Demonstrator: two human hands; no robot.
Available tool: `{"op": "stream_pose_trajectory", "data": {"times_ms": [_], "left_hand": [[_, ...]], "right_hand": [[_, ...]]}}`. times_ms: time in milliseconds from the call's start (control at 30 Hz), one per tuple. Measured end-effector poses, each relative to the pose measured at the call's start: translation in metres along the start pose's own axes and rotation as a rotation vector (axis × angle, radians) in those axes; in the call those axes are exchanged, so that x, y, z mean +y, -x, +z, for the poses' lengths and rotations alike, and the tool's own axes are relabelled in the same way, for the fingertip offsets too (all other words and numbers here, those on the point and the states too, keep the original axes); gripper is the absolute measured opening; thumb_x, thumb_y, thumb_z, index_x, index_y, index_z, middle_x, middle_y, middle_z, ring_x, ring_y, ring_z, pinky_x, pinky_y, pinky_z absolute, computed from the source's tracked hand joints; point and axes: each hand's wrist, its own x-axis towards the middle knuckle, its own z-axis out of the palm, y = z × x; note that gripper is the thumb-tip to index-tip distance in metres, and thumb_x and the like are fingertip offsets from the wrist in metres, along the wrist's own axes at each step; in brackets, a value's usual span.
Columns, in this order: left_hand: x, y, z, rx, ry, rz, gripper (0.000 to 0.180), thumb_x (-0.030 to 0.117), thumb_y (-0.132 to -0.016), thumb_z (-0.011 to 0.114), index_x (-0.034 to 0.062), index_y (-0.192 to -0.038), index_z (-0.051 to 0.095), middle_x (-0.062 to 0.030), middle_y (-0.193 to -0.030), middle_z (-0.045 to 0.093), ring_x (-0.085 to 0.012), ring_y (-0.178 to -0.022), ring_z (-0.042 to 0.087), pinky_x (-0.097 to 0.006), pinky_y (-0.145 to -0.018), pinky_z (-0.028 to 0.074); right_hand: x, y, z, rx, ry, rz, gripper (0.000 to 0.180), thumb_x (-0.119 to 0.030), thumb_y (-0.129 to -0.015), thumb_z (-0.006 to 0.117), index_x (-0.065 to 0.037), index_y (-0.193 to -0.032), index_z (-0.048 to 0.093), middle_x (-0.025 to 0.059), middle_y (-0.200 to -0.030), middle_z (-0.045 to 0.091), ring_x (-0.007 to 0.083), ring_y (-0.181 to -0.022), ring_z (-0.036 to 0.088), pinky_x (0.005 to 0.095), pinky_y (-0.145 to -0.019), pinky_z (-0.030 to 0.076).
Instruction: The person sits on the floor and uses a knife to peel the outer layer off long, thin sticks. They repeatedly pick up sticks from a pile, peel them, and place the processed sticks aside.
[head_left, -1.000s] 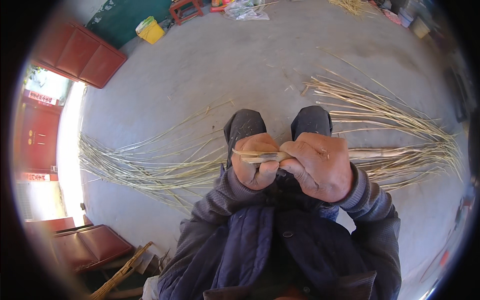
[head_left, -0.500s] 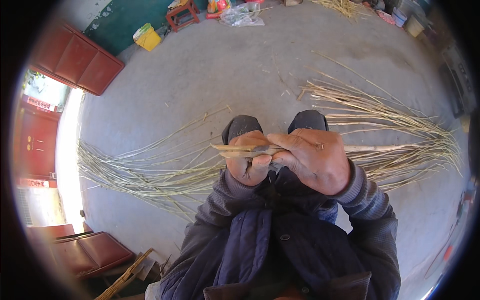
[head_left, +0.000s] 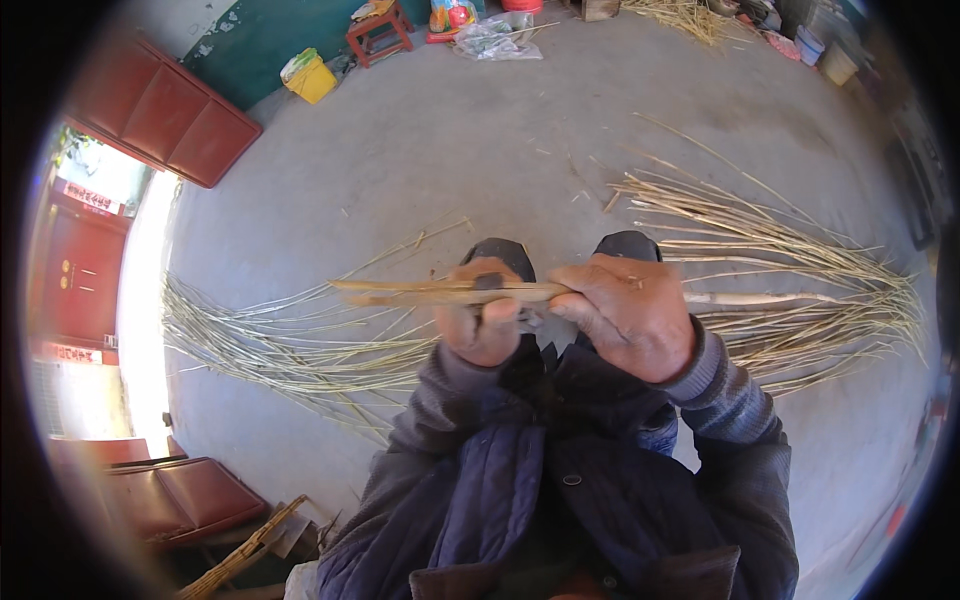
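A pale plant stalk (head_left: 540,292) runs level between my hands above my knees. My right hand (head_left: 635,312) is closed round it, thumb and fingers pinching; its thicker whole length (head_left: 750,298) comes out on the right. My left hand (head_left: 475,330), blurred by motion, is curled round a small dark tool (head_left: 489,282) that lies against the stalk; most of the tool is hidden. Left of this tool the stalk is parted into two long strips (head_left: 385,293) that point left beyond my hand.
Long thin split strips (head_left: 290,350) fan across the concrete floor on the left. A bundle of stalks (head_left: 800,235) lies to the right. Farther off stand a yellow bucket (head_left: 312,80), a red stool (head_left: 380,32) and a plastic bag (head_left: 495,42). Red door panels (head_left: 165,110) are at the left.
The stalk has slid left through my left hand, and the parted strips reach much farther left. My hands are slightly farther apart. The view has shifted a little.
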Motion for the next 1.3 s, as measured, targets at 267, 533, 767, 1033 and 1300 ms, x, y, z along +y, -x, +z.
{"op": "stream_pose_trajectory", "data": {"times_ms": [267,533,767,1033,1300], "left_hand": [[0.005,-0.006,-0.015,0.063,0.202,-0.157,0.036,0.032,-0.100,0.068,-0.0015,-0.097,0.053,-0.0136,-0.076,0.062,-0.0210,-0.064,0.061,-0.033,-0.056,0.048],[-0.001,-0.004,-0.004,0.004,0.116,-0.072,0.038,0.031,-0.098,0.070,-0.0024,-0.094,0.053,-0.0129,-0.077,0.064,-0.0193,-0.062,0.062,-0.033,-0.054,0.049],[0.004,-0.004,0.012,0.032,-0.010,0.008,0.032,0.028,-0.098,0.068,-0.0009,-0.092,0.056,-0.0118,-0.076,0.063,-0.0192,-0.060,0.061,-0.032,-0.054,0.050],[0.004,0.001,-0.006,-0.056,-0.096,-0.038,0.025,0.018,-0.094,0.073,-0.0008,-0.092,0.056,-0.0126,-0.077,0.063,-0.0200,-0.063,0.061,-0.032,-0.053,0.048],[-0.002,0.004,-0.008,-0.041,0.093,-0.091,0.027,0.018,-0.096,0.073,-0.0027,-0.099,0.056,-0.0135,-0.078,0.063,-0.0193,-0.062,0.060,-0.032,-0.052,0.048]], "right_hand": [[0.005,0.000,-0.004,-0.021,0.028,0.017,0.019,-0.019,-0.089,0.076,-0.005,-0.099,0.069,0.0127,-0.079,0.065,0.0321,-0.068,0.067,0.0388,-0.058,0.053],[0.002,0.001,0.000,-0.029,0.000,0.057,0.018,-0.022,-0.090,0.075,-0.006,-0.096,0.070,0.0130,-0.079,0.066,0.0325,-0.069,0.067,0.0387,-0.059,0.053],[0.000,0.003,0.004,-0.024,-0.016,0.028,0.015,-0.019,-0.092,0.071,-0.006,-0.098,0.068,0.0128,-0.080,0.066,0.0332,-0.070,0.067,0.0391,-0.060,0.053],[0.005,0.013,-0.003,-0.020,0.011,0.040,0.015,-0.017,-0.090,0.072,-0.004,-0.098,0.067,0.0120,-0.079,0.064,0.0317,-0.070,0.066,0.0396,-0.060,0.052],[0.005,0.012,-0.001,-0.003,-0.007,0.023,0.016,-0.018,-0.089,0.073,-0.006,-0.097,0.067,0.0112,-0.077,0.063,0.0316,-0.067,0.065,0.0394,-0.058,0.051]]}}
